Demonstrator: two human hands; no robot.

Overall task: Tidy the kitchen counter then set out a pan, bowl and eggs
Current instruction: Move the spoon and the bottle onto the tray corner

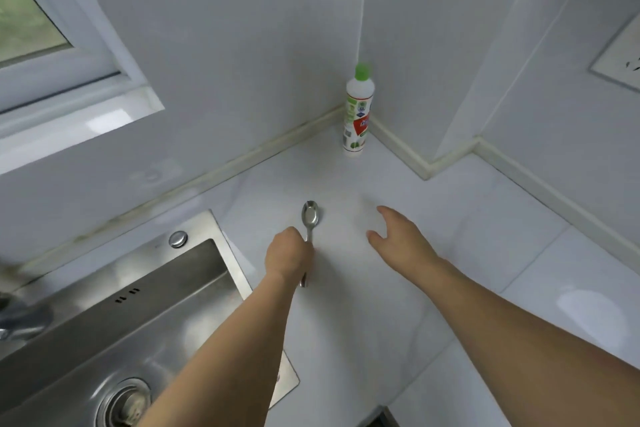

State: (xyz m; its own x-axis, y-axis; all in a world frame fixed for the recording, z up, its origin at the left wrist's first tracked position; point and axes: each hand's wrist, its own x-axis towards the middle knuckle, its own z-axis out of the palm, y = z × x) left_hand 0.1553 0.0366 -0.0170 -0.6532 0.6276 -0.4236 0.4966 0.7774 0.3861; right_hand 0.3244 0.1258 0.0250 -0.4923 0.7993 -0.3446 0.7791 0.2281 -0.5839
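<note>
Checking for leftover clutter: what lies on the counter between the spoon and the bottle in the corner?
Nothing: the head view shows only bare white counter between the spoon, gripped by the left hand, and the green-capped bottle.

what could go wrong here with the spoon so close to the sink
The left hand grips the spoon only at mid-handle, right beside the sink, so a loose grip might let it slip and clatter into the basin. A wide swing could also tip the bottle standing upright in the corner.

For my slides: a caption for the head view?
Left hand grips a spoon on the white counter; right hand hovers open beside it.
</note>
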